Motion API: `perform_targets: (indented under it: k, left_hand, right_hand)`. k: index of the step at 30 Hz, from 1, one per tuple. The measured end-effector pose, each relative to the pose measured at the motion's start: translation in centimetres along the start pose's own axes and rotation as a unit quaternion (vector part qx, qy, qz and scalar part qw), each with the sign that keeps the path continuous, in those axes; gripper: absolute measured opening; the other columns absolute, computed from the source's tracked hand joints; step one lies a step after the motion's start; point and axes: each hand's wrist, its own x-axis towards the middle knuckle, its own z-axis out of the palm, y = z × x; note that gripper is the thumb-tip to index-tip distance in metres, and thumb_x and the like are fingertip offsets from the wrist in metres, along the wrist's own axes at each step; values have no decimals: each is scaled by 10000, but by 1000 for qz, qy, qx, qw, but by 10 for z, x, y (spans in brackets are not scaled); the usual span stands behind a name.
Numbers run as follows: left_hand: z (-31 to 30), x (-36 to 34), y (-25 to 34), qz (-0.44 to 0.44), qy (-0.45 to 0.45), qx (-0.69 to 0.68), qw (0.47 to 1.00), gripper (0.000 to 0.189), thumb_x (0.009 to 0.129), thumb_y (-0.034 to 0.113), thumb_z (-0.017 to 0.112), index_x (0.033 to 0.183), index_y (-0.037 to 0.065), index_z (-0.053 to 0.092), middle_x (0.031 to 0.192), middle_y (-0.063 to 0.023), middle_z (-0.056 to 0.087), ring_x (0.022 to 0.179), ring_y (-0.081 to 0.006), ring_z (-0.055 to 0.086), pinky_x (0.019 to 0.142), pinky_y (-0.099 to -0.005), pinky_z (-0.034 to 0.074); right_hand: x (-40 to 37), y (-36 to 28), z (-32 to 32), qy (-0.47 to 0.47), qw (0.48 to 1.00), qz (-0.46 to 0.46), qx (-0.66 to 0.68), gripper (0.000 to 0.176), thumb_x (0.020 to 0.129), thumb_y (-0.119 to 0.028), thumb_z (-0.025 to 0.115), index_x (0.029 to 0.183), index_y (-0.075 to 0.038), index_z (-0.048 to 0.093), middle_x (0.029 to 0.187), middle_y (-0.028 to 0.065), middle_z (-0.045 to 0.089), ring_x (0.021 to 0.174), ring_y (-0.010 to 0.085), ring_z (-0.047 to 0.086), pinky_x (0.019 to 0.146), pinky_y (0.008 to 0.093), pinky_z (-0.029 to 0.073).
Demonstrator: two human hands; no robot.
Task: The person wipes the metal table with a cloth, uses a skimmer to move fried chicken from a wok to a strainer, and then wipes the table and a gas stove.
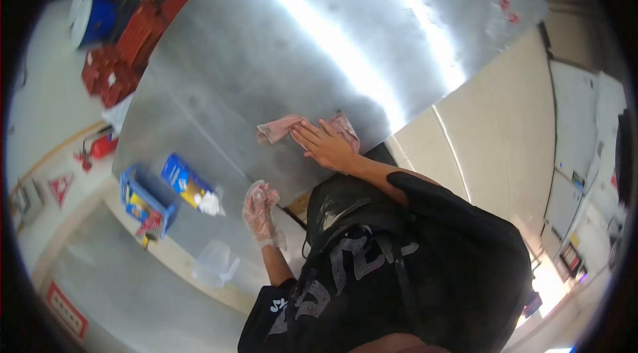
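My right hand (325, 145), bare, lies flat on a pink cloth (276, 129) on the metal table (219, 80). Its fingers are stretched out and slightly apart, and the cloth bunches out on both sides of them. A thin clear plastic glove covers my left hand (260, 210), held near the table's edge to the left of the cloth. Its fingers curl inward; whether something clear is in them I cannot make out. Beyond that hand lies a blue and yellow box (186, 180) with crumpled white plastic at its near end.
A blue basket (147, 195) with packets and a clear plastic jug (214, 263) stand at the left. Red crates (141, 35) and a blue drum (100, 15) are past the table's far left edge. Small red and clear scraps (506, 12) lie at the far right corner.
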Motion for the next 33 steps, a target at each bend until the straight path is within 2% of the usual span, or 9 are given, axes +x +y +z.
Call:
perform_targets:
  k: [7,11,13,15,17,21,25,32,33]
  left_hand:
    - [142,32,54,121,-227,214,942,367,855,262,655,1086,-14,588,1039,-100,625,948,-196,607,811,-310,485]
    - [324,19,111,395,-370,353,764,331,830,215,656,1118,62,601,1054,-109,621,907,-229,608,815,-301,474]
    - [429,2,120,480,-401,434,648,386,829,261,648,1157,72,576,1123,-135,585,996,-285,580,865,-349,463]
    - [534,-4,97,537,-434,417,590,484,820,350,639,1216,95,530,1228,-153,520,1106,-310,517,907,-389,443]
    - [645,-9,64,538,-416,469,563,605,798,433,636,1287,123,460,1306,-219,429,1185,-352,449,958,-418,401]
    - [810,-38,21,496,-359,509,605,711,748,463,666,1329,142,410,1263,-279,394,1117,-437,450,947,-452,394]
    - [874,-30,-33,611,-246,523,541,650,761,400,654,1317,154,427,1191,-244,417,988,-369,497,830,-435,436]
    - [907,-10,-31,602,-388,533,450,383,843,174,517,1192,22,476,1085,-204,453,959,-312,484,798,-429,435]
    - [911,-14,-20,641,-359,570,367,366,850,160,499,1189,25,477,1090,-193,456,968,-314,486,796,-430,439]
  right_hand:
    - [-69,112,-73,44,965,247,-73,617,907,-341,457,1439,-114,243,1490,58,249,1381,229,204,1088,504,185]
    - [-75,149,-86,60,968,235,-56,589,900,-350,464,1410,-103,303,1472,62,279,1360,238,246,1075,503,207]
    - [-81,162,-85,-13,980,189,-53,555,880,-358,481,1356,-86,391,1426,80,348,1313,246,311,1074,503,202]
    - [-86,176,-69,118,983,132,-54,502,849,-359,507,1263,-75,484,1342,90,435,1264,247,362,1060,484,223]
    - [-88,191,-65,136,986,78,-60,464,831,-343,524,1205,-70,536,1287,93,485,1235,255,391,1046,466,243]
    - [-101,230,-104,53,997,21,52,396,829,-297,523,1155,-75,565,1242,92,514,1220,278,402,1028,451,264]
    - [-114,269,-141,51,992,18,110,397,814,-282,532,1161,-92,559,1235,86,521,1211,279,408,1001,466,290]
    - [-131,323,-187,66,983,61,163,407,787,-256,547,1171,-121,549,1222,75,531,1195,280,417,954,494,334]
    - [-135,334,-196,64,979,85,171,409,783,-252,549,1172,-125,547,1220,73,533,1193,280,419,947,497,341]
